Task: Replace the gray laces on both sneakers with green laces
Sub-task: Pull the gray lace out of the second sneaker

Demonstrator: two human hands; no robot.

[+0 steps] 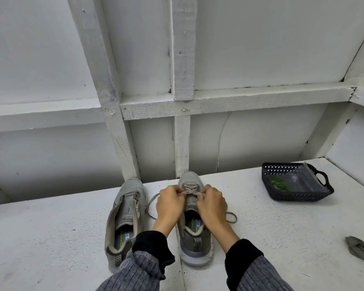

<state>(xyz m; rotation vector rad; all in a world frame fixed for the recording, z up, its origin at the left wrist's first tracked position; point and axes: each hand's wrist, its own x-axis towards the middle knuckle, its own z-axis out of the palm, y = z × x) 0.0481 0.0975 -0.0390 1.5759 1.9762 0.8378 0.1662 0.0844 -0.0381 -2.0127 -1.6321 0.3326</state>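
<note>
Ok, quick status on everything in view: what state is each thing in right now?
Left sneaker: unlaced, eyelets bare, upright on the table.
Right sneaker: gray lace still threaded near the toe, ends loose on both sides.
Left hand: fingers pinching the lace.
Right hand: fingers pinching the lace.
Basket: upright, green laces bagged inside.
Crumpled gray item: lying near the table's right edge.

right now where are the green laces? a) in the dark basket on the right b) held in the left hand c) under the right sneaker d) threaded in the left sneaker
a, the green laces lie inside the dark basket at the right of the table, apart from both sneakers, while both hands work the gray lace on the right sneaker.
</note>
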